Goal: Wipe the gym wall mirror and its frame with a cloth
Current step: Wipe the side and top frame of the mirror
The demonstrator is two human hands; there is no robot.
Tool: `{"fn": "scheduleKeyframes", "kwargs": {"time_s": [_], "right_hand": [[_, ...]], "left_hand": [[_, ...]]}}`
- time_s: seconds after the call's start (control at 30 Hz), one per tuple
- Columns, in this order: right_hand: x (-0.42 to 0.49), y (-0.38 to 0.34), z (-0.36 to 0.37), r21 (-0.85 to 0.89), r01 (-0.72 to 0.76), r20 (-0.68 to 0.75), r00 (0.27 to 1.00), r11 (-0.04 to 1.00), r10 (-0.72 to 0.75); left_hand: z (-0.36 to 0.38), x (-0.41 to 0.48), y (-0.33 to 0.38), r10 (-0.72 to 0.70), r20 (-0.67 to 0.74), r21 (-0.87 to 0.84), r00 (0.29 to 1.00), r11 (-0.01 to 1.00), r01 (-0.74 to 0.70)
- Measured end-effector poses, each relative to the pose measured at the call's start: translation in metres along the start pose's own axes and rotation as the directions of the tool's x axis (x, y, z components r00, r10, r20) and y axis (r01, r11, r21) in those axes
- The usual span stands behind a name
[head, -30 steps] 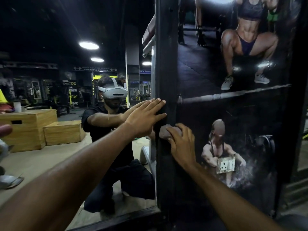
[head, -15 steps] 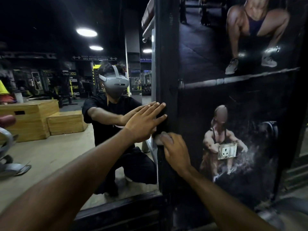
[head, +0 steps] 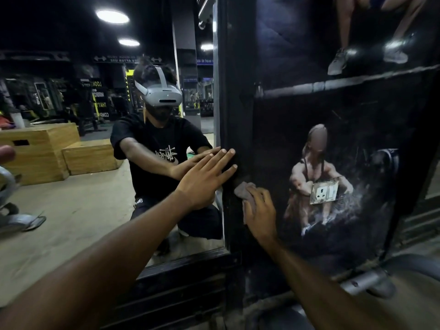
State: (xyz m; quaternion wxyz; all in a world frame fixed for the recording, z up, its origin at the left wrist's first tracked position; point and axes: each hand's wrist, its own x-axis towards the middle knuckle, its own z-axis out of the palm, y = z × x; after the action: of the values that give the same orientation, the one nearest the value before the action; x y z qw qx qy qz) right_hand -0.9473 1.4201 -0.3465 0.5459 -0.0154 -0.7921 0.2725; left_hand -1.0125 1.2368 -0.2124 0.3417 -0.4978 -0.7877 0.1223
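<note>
1. Closest to the camera are two bare forearms reaching out, one from the lower left and one from the lower right.
2. The left hand (head: 204,179) lies flat with its fingers (head: 222,163) straight and spread, gripping nothing. The palm is on the mirror (head: 71,210) right at its right edge, and the fingertips reach onto the black frame (head: 238,115).
3. The right hand (head: 260,210) is just below and to the right of the left one. Its fingers are bent over a small greyish cloth (head: 245,190) and hold it against the frame's upright strip. A crumpled bit of cloth pokes out above the hand.
4. So the cloth is on the frame, low down, between the glass and the dark wall poster (head: 333,139).
5. The poster sits right next to the frame on the right. It's a dim print of people working out, with a white wall socket (head: 325,192) mounted in its lower part.
6. In the mirror you see the person crouching, in a black t-shirt and a grey headset (head: 164,96), with arms stretched towards the glass.
7. Further back in the reflection are two wooden boxes (head: 40,151) on the gym floor, one taller than the other, touching.
8. Way up top, round ceiling lights (head: 112,16) glow in a dark ceiling.
</note>
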Motion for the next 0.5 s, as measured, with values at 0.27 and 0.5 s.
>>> {"fn": "scheduleKeyframes", "kwargs": {"time_s": [0.27,0.5], "right_hand": [[-0.008,-0.004,0.000,-0.101,0.085,0.016,0.996,0.991,-0.084],[-0.074,0.040,0.021,-0.198,0.587,0.544,0.732,0.785,-0.410]], "left_hand": [[0.019,-0.008,0.006,0.023,-0.051,0.048,0.998,0.999,-0.021],[0.034,-0.023,0.024,0.024,0.071,0.080,0.997,0.996,-0.030]]}}
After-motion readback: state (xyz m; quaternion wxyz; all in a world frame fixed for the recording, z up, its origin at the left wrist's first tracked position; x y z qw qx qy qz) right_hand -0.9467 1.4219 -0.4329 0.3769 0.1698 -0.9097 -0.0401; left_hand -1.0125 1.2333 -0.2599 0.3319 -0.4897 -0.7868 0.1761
